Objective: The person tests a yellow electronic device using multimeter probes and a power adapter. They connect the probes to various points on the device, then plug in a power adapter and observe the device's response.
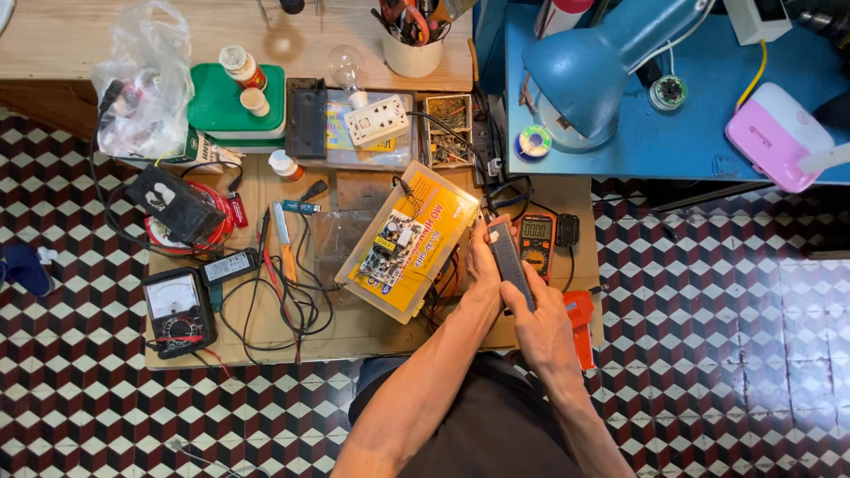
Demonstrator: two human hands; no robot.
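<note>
1. Both hands hold a long, narrow grey module, slim and flat, its far end pointing away from the person.
2. The left hand closes its fingers around the far part; the right hand grips the near end.
3. It sits above the cardboard sheet, between a yellow plastic box carrying a circuit board on the left and an orange digital multimeter just right.
4. Far left lie an analog meter and tangled wires.

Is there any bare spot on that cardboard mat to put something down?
Yes: bare cardboard along the near edge, between the tangled wires and the left hand. A smaller patch lies beside the yellow-lidded box. The back edge is crowded, and so is the analog meter corner.
</note>
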